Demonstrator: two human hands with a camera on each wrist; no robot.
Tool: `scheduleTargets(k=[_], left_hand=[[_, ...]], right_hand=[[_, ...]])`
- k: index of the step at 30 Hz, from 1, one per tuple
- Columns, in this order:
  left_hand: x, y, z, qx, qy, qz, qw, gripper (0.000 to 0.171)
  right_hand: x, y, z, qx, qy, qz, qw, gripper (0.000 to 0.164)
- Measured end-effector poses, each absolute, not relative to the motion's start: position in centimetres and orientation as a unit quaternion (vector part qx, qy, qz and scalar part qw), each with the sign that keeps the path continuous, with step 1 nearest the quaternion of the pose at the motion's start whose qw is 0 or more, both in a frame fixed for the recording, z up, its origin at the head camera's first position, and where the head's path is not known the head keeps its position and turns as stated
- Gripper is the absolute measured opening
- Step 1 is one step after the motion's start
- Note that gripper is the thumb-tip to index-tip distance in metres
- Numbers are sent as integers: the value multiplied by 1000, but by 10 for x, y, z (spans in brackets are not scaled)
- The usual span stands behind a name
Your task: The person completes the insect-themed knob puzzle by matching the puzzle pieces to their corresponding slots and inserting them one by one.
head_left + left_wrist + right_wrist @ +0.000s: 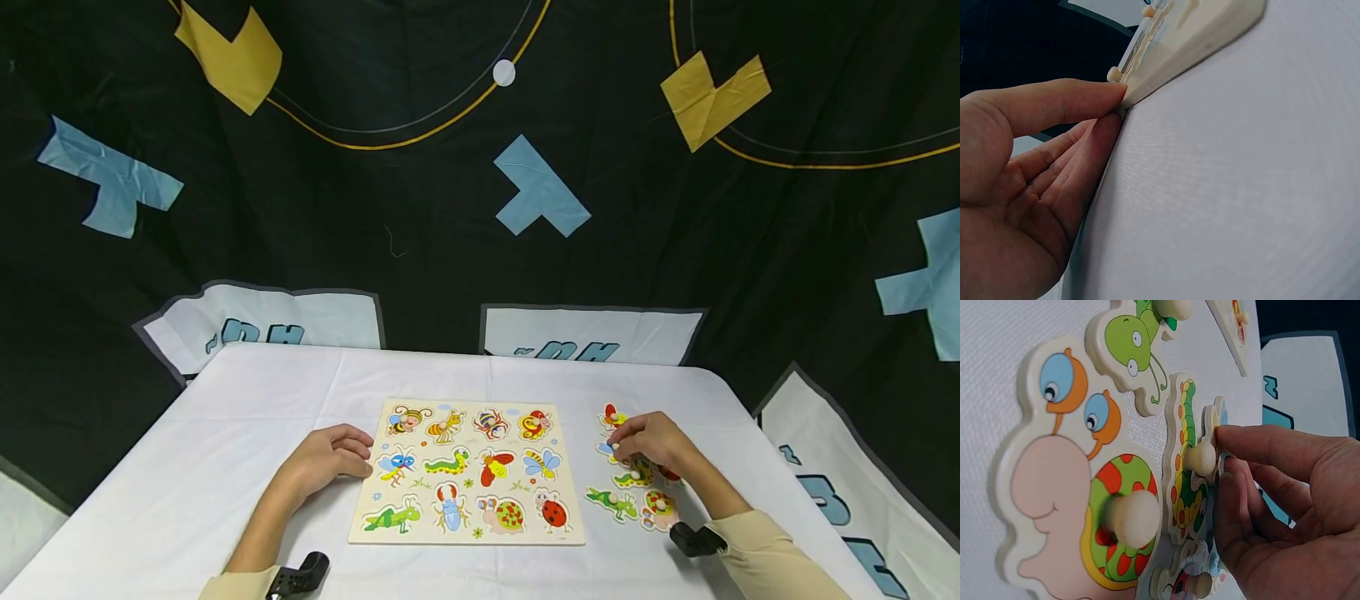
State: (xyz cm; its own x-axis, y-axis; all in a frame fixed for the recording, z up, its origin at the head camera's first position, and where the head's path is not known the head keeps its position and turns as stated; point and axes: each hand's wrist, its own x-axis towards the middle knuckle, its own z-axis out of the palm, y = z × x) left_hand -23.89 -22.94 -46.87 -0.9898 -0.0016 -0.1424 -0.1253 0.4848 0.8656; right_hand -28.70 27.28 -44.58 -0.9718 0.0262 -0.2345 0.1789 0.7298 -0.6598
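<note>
A cream wooden puzzle board [468,533] with colourful insect pictures lies flat on the table. My left hand [330,457] is at its left edge; in the left wrist view, thumb and forefinger pinch the board's edge [1166,78]. To the right of the board my right hand [651,442] is over a cluster of loose knobbed pieces. Its thumb and forefinger pinch a partly hidden puzzle piece with blue on it [604,449]. Close by lie a caterpillar piece [1180,437], a grasshopper piece [615,503], a snail piece [1054,481] and a ladybird piece [1182,584], partly covered.
A white cloth [435,379] covers the table. Another red piece [612,414] lies behind the right hand's fingers. A black curtain [420,250] with blue and yellow shapes hangs behind. Dark wrist devices sit on both wrists, the right one [697,540] close to the snail piece.
</note>
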Motion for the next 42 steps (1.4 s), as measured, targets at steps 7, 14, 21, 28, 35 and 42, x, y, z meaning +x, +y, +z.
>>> scheduleTargets(k=[7, 14, 21, 28, 35, 42], left_hand=[[-240, -228, -468, -40, 858, 508, 61, 48], [-240, -229, -468, -42, 855, 513, 62, 48], [-239, -229, -468, -46, 852, 518, 65, 48], [-240, -229, -468, -43, 855, 514, 62, 48], [-241, -230, -468, -43, 858, 509, 61, 49], [-240, -230, -468, -40, 856, 511, 63, 49]], right_hand=[[-288, 274, -445, 45, 925, -363, 102, 22], [-289, 272, -444, 43, 925, -365, 103, 21], [-290, 268, -441, 43, 926, -362, 99, 20], [-289, 259, -438, 36, 921, -377, 92, 18], [-292, 246, -438, 26, 920, -382, 81, 18], [-296, 233, -441, 9, 915, -396, 73, 17]])
